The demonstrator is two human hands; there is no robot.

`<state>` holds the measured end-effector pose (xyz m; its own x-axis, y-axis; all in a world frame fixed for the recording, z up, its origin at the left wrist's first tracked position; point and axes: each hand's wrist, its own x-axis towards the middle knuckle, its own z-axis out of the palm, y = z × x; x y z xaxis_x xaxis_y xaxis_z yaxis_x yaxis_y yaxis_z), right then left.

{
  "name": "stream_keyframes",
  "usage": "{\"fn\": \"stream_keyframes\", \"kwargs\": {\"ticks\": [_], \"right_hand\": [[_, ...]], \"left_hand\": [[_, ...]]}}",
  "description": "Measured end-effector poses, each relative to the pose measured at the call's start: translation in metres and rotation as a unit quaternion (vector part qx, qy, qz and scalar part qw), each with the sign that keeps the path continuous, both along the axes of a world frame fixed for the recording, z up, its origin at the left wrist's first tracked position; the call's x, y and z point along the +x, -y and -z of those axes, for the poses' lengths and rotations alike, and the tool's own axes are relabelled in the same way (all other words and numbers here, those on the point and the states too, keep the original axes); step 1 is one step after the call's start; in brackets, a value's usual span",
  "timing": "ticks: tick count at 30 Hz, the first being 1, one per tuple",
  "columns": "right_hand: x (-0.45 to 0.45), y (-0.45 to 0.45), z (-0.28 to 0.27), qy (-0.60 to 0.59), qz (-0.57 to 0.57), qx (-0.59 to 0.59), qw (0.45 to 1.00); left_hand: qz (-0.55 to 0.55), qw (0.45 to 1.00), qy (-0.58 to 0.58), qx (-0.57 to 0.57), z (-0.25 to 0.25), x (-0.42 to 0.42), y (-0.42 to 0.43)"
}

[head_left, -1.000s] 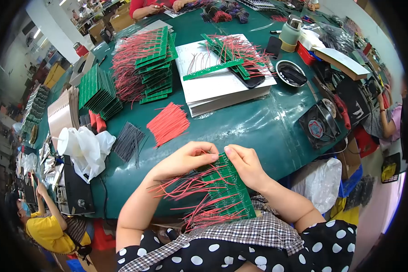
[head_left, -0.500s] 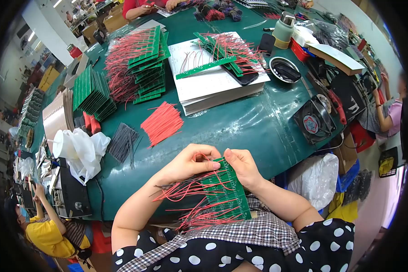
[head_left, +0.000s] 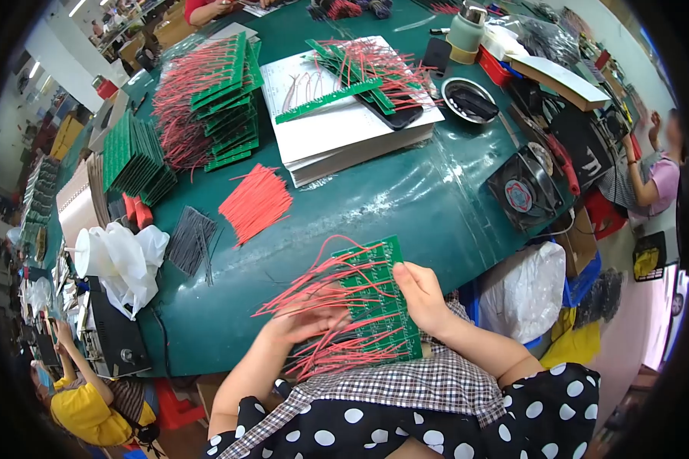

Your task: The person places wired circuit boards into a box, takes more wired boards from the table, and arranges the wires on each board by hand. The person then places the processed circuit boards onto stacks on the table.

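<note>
A green circuit board panel (head_left: 388, 302) with rows of red wires along it is upright at the table's near edge. My right hand (head_left: 422, 297) is closed on its right edge, thumb on the front face. Loose red wires (head_left: 302, 287) stick out to the left, with some dark wires lower down among them. Behind these wires is my left hand (head_left: 310, 315), slightly blurred, its fingers stretched towards the board and apart, partly hidden. It appears to grip nothing.
Beyond lie a bundle of red wires (head_left: 256, 203) and dark wires (head_left: 191, 240). Wired boards (head_left: 226, 92) and bare green boards (head_left: 134, 157) are stacked at the left. More boards lie on a paper stack (head_left: 306, 153). A small fan (head_left: 522, 190) stands at the right.
My left hand has let go at the board's top edge and moved down and left behind the wires. My right hand has slid slightly lower along the edge. The view has shifted a little.
</note>
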<state>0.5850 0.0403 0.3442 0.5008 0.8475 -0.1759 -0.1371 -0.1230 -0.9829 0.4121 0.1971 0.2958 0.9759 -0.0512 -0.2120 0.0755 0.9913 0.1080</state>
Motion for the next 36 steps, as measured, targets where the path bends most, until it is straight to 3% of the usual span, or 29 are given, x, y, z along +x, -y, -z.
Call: {"fn": "stream_keyframes", "kwargs": {"ticks": [2,5,7,8,12,16,19,23,25,26,28,29,30,32,33,34,36], "right_hand": [[-0.003,-0.007,0.001,0.010,-0.011,-0.037,0.999],[-0.006,-0.009,0.008,0.028,-0.021,-0.053,0.998],[-0.006,-0.010,0.013,0.021,-0.018,-0.041,0.999],[-0.006,-0.010,0.012,-0.042,-0.023,-0.007,0.999],[-0.007,-0.007,0.020,-0.173,-0.037,0.064,0.982],[-0.015,-0.007,0.024,-0.220,-0.035,0.086,0.971],[-0.018,-0.007,0.022,-0.253,-0.033,0.100,0.962],[-0.003,-0.011,0.019,-0.118,-0.071,0.045,0.989],[0.005,-0.011,0.005,0.007,-0.090,-0.007,0.996],[0.007,-0.011,0.001,0.009,-0.091,-0.006,0.996],[0.009,-0.011,-0.005,0.097,-0.131,-0.074,0.984],[0.011,-0.014,-0.010,0.143,-0.122,-0.074,0.979],[0.013,-0.015,-0.010,0.145,-0.121,-0.073,0.979],[0.020,-0.018,-0.004,0.097,-0.030,-0.014,0.995],[0.024,-0.020,0.007,0.070,-0.009,0.031,0.997],[0.026,-0.023,0.009,0.075,-0.005,0.037,0.997],[0.027,-0.027,0.010,0.058,0.042,0.083,0.994]], "left_hand": [[0.006,0.941,-0.122,0.316,0.014,-0.010,0.016],[0.042,0.929,-0.131,0.344,-0.059,0.031,0.027],[0.034,0.916,-0.128,0.377,-0.046,0.032,0.034],[0.027,0.902,-0.125,0.411,-0.038,0.032,0.035],[0.031,0.906,-0.085,0.414,-0.024,0.030,0.031],[0.015,0.902,-0.065,0.426,-0.024,0.027,0.032],[0.056,0.898,-0.125,0.418,-0.022,0.021,0.031],[-0.015,0.877,-0.120,0.464,-0.040,0.029,0.030],[-0.110,0.897,-0.176,0.390,-0.050,0.035,0.024],[-0.137,0.897,-0.194,0.372,-0.057,0.037,0.013],[-0.113,0.864,-0.304,0.386,-0.066,0.040,0.000],[-0.136,0.871,-0.239,0.406,-0.057,0.041,-0.003],[-0.137,0.871,-0.237,0.407,-0.055,0.038,-0.004],[-0.147,0.959,-0.154,0.185,-0.055,0.037,-0.010],[-0.131,0.986,0.046,0.089,-0.031,0.036,-0.016],[-0.128,0.986,0.051,0.094,-0.031,0.035,-0.009],[-0.053,0.958,-0.133,0.249,-0.031,0.040,0.013]]}}
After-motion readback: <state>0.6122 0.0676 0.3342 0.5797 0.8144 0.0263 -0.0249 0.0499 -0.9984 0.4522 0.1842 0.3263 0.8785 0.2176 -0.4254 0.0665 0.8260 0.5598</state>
